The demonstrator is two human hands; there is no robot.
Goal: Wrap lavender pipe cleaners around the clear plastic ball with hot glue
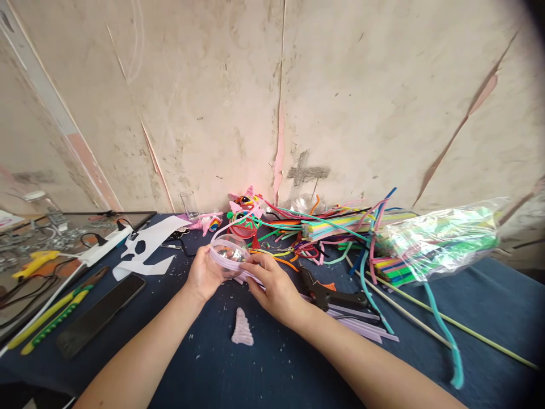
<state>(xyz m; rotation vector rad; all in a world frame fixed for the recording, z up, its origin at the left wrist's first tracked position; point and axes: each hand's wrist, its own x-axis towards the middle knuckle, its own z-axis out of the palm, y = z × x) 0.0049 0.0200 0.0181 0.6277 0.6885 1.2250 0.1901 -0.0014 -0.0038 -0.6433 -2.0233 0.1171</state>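
Observation:
My left hand (205, 275) is wrapped round the left side of a clear plastic ball (233, 247). A pale lilac pipe cleaner (225, 262) runs round the ball's middle, and its free end sticks up to the upper right. My right hand (272, 285) pinches the pipe cleaner at the ball's right side. On the cloth below the hands lies a small lilac cone (242, 328) of coiled pipe cleaner. Just right of my right hand are a black hot glue gun (334, 291) and several loose lilac pipe cleaners (361, 326).
Colourful pipe-cleaner figures (244, 216) stand behind the ball. Bundled pipe cleaners (340, 227) and a plastic-wrapped pack (443, 241) fill the right back. At left are a phone (102, 312), pliers (62, 309), a power strip (106, 244) and cut white paper (149, 250). A wall rises behind.

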